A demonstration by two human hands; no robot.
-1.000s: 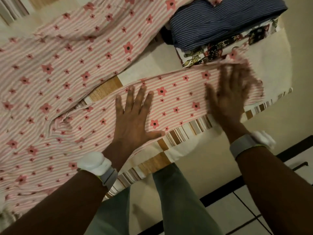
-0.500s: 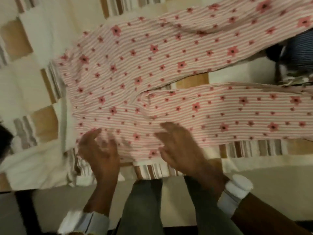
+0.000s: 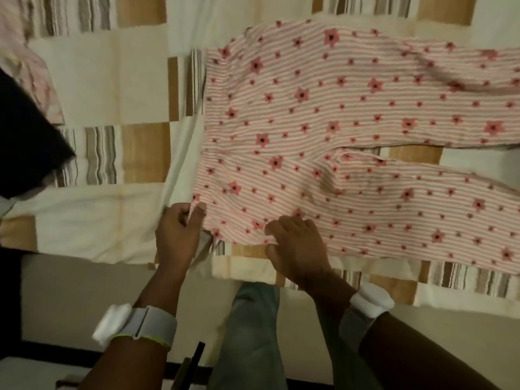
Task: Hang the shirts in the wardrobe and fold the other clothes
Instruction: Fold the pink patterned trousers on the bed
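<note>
Head view. One pair of pink-and-white striped cotton trousers with red flower print (image 3: pixel 323 130) lies spread flat on the bed, over a cream, tan and striped patchwork bedspread (image 3: pixel 112 80). The waistband lies to the left of the frame; both legs run off the right edge, slightly parted.

The left hand (image 3: pixel 177 235) is at the near waistband corner. Its fingers (image 3: pixel 197 213) are closed narrow on the corner, thumb against forefinger, pinching the trouser fabric. The right hand (image 3: pixel 298 243) rests just beside it on the near edge of the seat, fingers curled and bunching the cloth; whether they grip it or only press it down cannot be told.

Handling judgement: the fabric appears thin, light and limp, with no stiffness; it will crease and sag where unsupported and slide easily over the bedspread. The sound holds are the waistband corners and the side seam; lifting from the middle would likely collapse the shape. The probable step in hand is folding one leg over the other.

Count: one pair of trousers, two hands, two white-and-grey wristbands, one per wrist. One dark object (image 3: pixel 25 136) and one pale pink cloth (image 3: pixel 31 66) lie at the left edge; neither can be identified.
</note>
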